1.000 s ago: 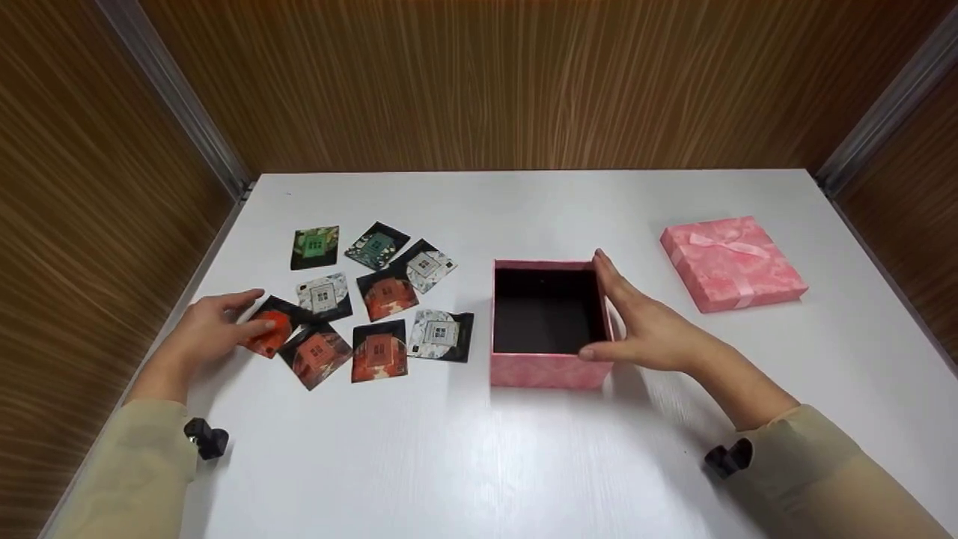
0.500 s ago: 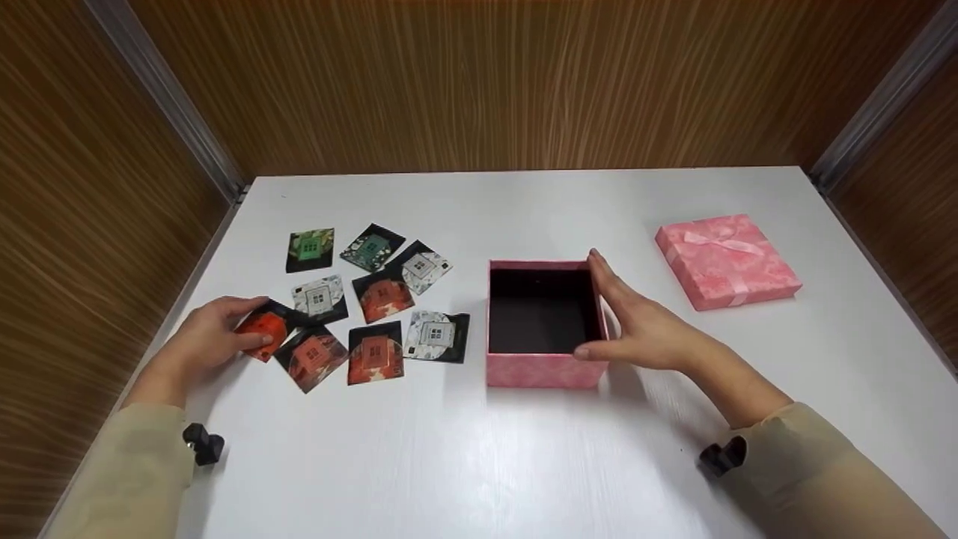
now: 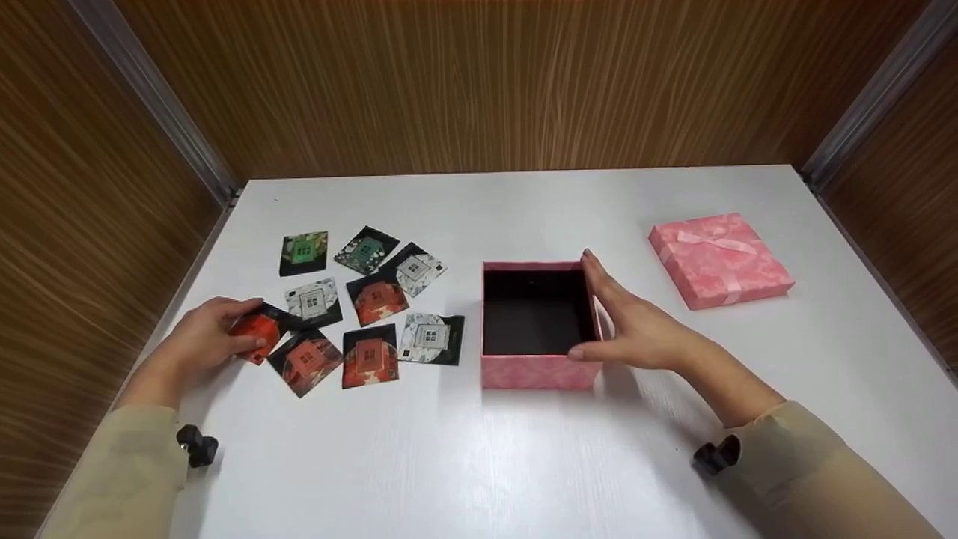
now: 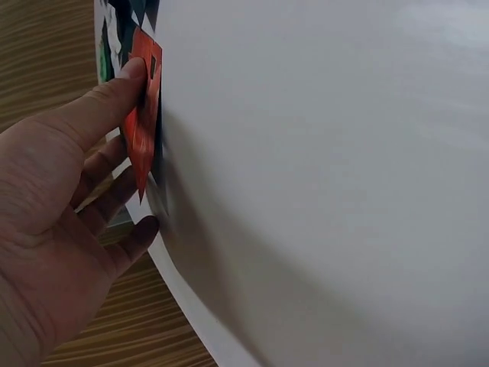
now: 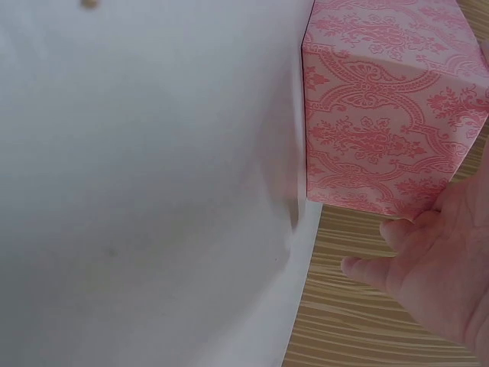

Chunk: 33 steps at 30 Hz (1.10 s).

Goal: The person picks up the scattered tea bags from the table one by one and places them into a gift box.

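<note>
In the head view my left hand [image 3: 198,337] is at the left end of a group of flat square packets. It pinches an orange-red and black packet [image 3: 255,335] by its outer edge. The left wrist view has the thumb [image 4: 114,95] on the printed face of that packet [image 4: 143,126], which stands tilted, with fingers behind it. My right hand [image 3: 644,329] holds the right side of an uncovered pink box [image 3: 539,372] with a black inside. Its thumb is at the near wall and its index finger at the far right corner. Patterned pink walls [image 5: 374,130] show in the right wrist view.
Several other packets lie close together, some overlapping: green [image 3: 304,253], white [image 3: 313,303] and red [image 3: 370,355] ones. The pink lid [image 3: 721,260] with a ribbon bow lies at the right. Wood-grain panels [image 3: 509,90] enclose the white table [image 3: 516,464] at the back and sides.
The left index finger has closed in on the far edge of the orange-red packet. The whole view has shifted slightly. My right hand keeps its place on the box.
</note>
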Each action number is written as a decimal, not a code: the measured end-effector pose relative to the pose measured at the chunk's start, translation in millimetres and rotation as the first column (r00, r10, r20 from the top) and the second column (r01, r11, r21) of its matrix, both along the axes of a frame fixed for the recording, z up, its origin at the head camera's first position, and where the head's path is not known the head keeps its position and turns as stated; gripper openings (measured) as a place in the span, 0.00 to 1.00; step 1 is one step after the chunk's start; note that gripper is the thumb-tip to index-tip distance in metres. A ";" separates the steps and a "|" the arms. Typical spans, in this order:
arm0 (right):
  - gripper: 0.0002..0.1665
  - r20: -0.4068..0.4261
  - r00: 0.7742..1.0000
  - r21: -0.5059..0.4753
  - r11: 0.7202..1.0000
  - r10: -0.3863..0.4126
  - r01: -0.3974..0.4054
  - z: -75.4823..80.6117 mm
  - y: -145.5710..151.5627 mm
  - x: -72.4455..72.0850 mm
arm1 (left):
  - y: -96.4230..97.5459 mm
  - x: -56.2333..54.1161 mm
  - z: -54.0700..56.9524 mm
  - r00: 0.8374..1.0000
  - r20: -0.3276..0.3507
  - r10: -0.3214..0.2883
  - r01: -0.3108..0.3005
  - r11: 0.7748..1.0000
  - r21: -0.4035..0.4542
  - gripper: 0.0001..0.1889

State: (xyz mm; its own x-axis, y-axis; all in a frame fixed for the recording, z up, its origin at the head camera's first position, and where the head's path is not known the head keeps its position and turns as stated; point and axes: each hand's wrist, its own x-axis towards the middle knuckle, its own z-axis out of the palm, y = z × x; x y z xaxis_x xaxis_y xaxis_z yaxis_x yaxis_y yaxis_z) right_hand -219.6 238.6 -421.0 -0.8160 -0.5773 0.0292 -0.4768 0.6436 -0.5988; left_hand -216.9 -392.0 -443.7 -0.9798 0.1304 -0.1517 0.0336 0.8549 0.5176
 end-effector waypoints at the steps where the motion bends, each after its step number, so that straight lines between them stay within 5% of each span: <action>1: 0.78 0.002 1.000 -0.002 1.000 0.001 -0.001 0.0 -0.1 0.3 | 0.0 -0.3 0.0 1.000 0.000 0.000 0.000 1.000 -0.003 0.38; 19: 0.78 0.002 1.000 -0.002 1.000 0.004 -0.004 -0.7 -0.3 0.1 | -6.0 -3.1 17.3 0.996 0.018 0.087 -0.088 0.996 0.035 0.23; 28: 0.78 0.004 1.000 -0.001 1.000 0.005 -0.005 -0.1 -0.8 0.0 | 5.8 -6.6 45.5 0.966 -0.193 0.175 -0.163 0.984 0.074 0.20; 33: 0.78 0.006 1.000 -0.002 1.000 0.005 -0.005 -0.7 -0.8 -0.7 | 32.7 -8.0 68.7 0.947 -0.274 0.166 -0.135 0.983 0.128 0.21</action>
State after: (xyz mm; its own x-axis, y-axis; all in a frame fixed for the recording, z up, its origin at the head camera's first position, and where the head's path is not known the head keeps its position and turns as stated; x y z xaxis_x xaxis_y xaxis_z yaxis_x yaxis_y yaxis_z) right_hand -220.3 237.8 -421.7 -0.8132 -0.5815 0.0250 -0.4762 0.6400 -0.6030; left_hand -224.9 -359.3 -375.0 -0.9898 -0.0213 0.1408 0.0672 0.8021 0.5934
